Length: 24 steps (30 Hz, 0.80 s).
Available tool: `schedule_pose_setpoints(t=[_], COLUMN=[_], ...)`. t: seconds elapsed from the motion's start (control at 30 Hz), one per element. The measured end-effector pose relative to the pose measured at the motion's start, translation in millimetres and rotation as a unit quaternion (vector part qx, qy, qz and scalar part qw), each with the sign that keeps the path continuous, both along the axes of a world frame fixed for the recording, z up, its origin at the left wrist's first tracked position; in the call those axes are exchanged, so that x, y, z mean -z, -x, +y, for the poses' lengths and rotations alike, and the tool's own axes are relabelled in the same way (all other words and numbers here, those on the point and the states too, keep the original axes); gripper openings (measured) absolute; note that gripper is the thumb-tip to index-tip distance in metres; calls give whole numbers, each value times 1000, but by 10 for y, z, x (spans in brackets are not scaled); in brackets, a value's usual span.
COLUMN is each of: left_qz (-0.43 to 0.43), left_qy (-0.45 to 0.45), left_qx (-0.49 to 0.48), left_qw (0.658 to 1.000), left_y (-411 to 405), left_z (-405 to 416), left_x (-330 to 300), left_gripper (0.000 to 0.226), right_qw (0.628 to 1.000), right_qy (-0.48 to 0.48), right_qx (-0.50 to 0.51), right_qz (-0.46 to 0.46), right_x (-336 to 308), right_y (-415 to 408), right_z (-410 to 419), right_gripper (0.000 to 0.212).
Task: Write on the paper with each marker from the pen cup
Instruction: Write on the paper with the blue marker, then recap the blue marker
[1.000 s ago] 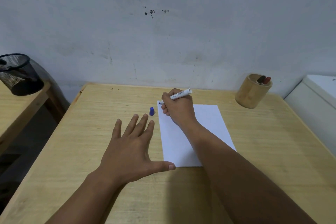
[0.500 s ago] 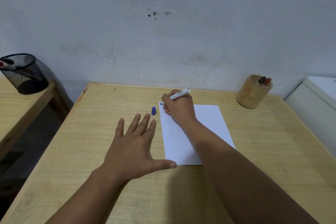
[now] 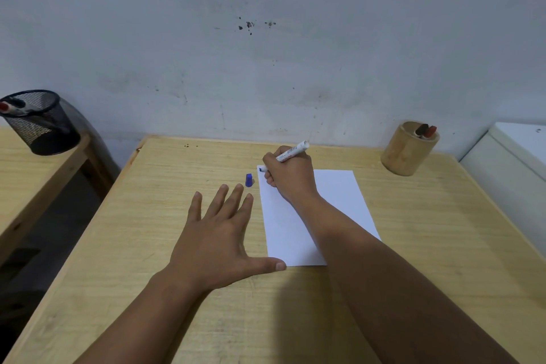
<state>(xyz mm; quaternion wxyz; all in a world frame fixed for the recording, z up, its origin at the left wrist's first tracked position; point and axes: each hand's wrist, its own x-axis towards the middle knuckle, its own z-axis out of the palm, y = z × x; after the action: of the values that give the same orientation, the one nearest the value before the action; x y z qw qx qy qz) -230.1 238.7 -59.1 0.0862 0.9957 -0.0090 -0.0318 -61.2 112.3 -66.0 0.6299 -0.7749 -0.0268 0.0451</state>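
A marker is held to the paper's far left corner.

The marker is gripped in the closed fingers of the right hand, its blue tip set on the sheet, where a small blue mark is seen. The paper is laid flat on the table, near its middle. A blue cap is stood just left of the sheet's far edge. The left hand is laid flat and spread on the wood, nothing held, its thumb touching the paper's near left corner. A pen cup with two markers is placed at the far right. A mesh cup is seen on another table at the left.
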Motion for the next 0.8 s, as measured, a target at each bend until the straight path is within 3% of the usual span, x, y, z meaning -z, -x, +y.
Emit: schedule_pose_setpoints(t=[0.27, 0.33, 0.43, 0.5, 0.6, 0.7, 0.8], left_qz=[4, -10, -139, -180, -144, -130, -132], left_qy=[10, 68, 208, 228, 199, 161, 191], left_qx=[1, -13, -106, -143, -139, -141, -177], left_qw=[1000, 998, 962, 946, 959, 968, 956], left_y=[27, 43, -8, -148, -402, -588, -647], left_z=[-8, -25, -17, -1, 24, 54, 67], left_x=[-61, -119, -183, -228, -252, -198, -186], left_gripper=[143, 140, 100, 62, 49, 30, 14], right_qw=[990, 991, 995, 996, 993, 990, 989], right_qy=[-123, -104, -92, -69, -28, -62, -95], right_qx=[-22, -53, -47, -40, -105, -127, -107], right_qz=[60, 70, 1, -44, -49, -18, 20], right_x=[-147, -271, -533, -721, -934, -1024, -1065], right_y=[-100, -78, -79, -78, 12, 136, 282], right_z=[-21, -64, -166, -273, -471, -662, -835], right_gripper=[27, 30, 37, 34, 10, 29, 38])
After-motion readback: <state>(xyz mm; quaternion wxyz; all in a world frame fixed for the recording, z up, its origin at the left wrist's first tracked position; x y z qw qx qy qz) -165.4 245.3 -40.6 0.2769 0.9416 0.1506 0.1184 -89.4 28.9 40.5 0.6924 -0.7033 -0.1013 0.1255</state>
